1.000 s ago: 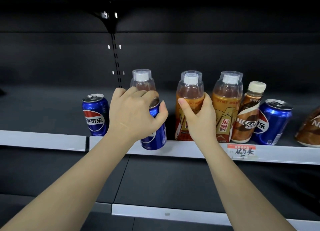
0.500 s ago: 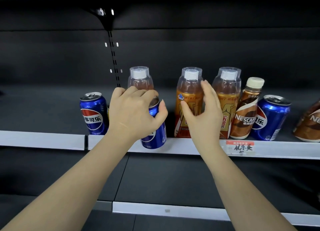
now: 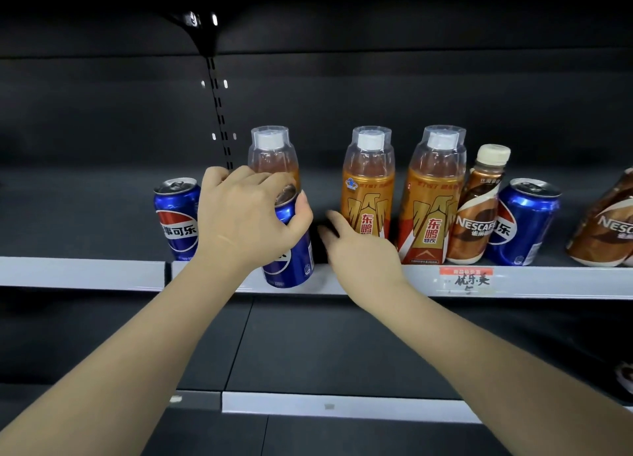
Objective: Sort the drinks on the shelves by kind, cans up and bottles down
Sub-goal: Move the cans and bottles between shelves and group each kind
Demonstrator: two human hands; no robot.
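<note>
My left hand (image 3: 245, 215) grips a blue can (image 3: 289, 246) from above at the shelf (image 3: 82, 272) edge. My right hand (image 3: 359, 250) lies slack-fingered, empty, beside an orange bottle (image 3: 368, 195). Step: pulling the can. Next, I judge, lift it clear to the higher shelf.

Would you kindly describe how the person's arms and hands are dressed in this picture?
Both hands, left and right, are bare: no gloves, rings, watch or bracelets show. Both forearms are bare too, with no sleeve in view as far as the frame's edge.
</note>
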